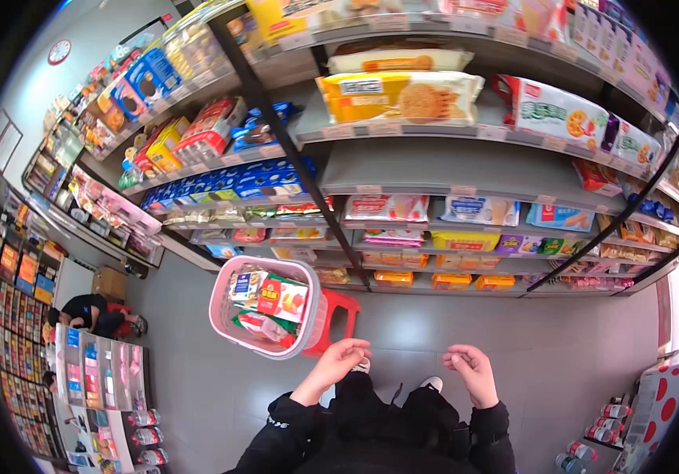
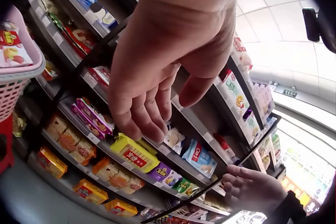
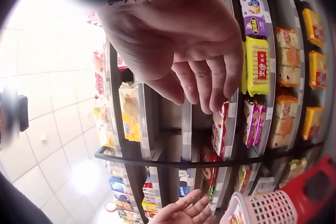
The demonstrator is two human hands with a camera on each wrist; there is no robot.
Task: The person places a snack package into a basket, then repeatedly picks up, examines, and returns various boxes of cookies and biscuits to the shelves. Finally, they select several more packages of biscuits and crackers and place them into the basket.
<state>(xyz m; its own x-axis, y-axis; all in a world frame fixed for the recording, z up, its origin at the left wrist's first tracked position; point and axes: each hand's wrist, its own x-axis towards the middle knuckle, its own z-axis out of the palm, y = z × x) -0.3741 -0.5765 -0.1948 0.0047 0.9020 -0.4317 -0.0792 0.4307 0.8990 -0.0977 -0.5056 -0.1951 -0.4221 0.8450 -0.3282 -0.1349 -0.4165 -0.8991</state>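
In the head view my left hand (image 1: 331,371) hangs in front of my body, its fingers loosely bent and holding nothing. Level with it, a little way off, my right hand (image 1: 472,374) is likewise relaxed with nothing in it. Both wrist views show loose fingers on the left hand (image 2: 157,66) and the right hand (image 3: 184,50). Nearest to the left hand is a pink shopping basket (image 1: 218,304) with a pale rim, standing on a red plastic stool (image 1: 342,316). Inside it lie several snack packs, among them a red-and-white pack (image 1: 280,299).
Ahead runs a long grey shelf unit (image 1: 426,170) with a large yellow biscuit pack (image 1: 402,96) and a white cracker pack (image 1: 560,114). Someone in black (image 1: 90,316) sits at the left near a display counter (image 1: 102,371). Bottles (image 1: 604,426) stand at the lower right.
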